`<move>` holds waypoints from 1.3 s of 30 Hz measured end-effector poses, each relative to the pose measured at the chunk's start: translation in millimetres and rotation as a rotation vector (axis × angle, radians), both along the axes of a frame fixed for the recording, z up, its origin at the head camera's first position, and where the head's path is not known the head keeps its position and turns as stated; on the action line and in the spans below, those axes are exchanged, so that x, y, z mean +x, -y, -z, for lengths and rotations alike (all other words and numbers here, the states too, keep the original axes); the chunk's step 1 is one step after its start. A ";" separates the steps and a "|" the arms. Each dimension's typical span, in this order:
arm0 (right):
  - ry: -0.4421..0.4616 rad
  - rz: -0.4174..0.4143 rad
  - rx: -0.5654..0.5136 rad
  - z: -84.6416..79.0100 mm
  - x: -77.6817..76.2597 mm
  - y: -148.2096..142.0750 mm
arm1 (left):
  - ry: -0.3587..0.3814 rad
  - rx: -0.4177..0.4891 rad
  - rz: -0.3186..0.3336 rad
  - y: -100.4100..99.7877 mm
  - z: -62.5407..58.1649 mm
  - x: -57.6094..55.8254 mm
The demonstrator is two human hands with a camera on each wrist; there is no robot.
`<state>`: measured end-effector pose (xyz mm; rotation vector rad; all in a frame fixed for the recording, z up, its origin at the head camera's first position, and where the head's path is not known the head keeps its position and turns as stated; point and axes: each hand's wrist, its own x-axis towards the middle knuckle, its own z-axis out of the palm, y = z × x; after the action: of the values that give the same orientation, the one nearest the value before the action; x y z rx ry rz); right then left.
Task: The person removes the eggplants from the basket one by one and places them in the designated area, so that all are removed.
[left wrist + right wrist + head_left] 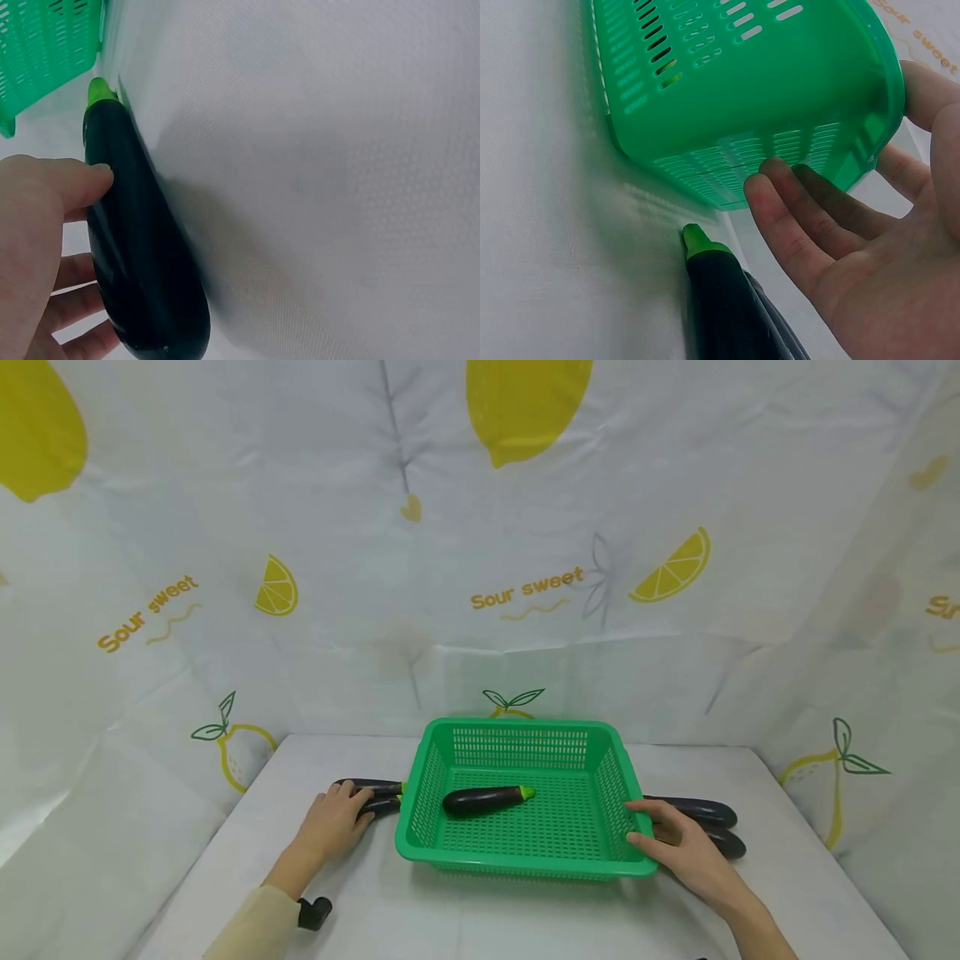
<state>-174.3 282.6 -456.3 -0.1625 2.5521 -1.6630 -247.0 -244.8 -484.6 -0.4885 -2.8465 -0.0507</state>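
Observation:
A green plastic basket (517, 862) with slotted walls stands in the middle of the table, and one dark eggplant (483, 800) with a green stem end lies inside it. My right hand (686, 852) holds the basket's right rim between thumb and index finger. In the right wrist view, the other fingers (799, 232) extend along the outer wall. Left of the basket, my left hand (333, 818) is around the nearer of two eggplants (146, 240); its thumb presses one side and the fingers reach behind. The farther left eggplant (371, 785) is partly hidden by that hand.
Two more eggplants (701, 812) lie on the table right of the basket, partly behind my right hand. A white table (487, 927) runs beneath everything. Behind it hangs a white lemon-print cloth (360, 635). A small black object (315, 912) shows beside my left sleeve.

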 end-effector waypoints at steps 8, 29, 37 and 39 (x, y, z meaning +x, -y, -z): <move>-0.005 -0.003 0.000 1.0 0.1 -0.2 | -0.110 0.048 0.050 -5.8 -7.3 -2.3; -0.025 0.003 0.028 -1.5 -0.3 0.5 | -0.229 0.240 0.190 -47.2 -74.9 4.8; -0.020 0.005 0.043 -2.2 -0.2 0.4 | -0.137 0.269 0.245 -80.4 -95.9 11.1; -0.015 0.008 0.045 -2.7 0.1 0.5 | -0.094 0.261 0.259 -90.1 -100.3 10.7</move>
<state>-174.2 282.0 -453.6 -0.1622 2.6018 -1.6121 -236.3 -154.7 -384.4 -0.7731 -2.6156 -0.4284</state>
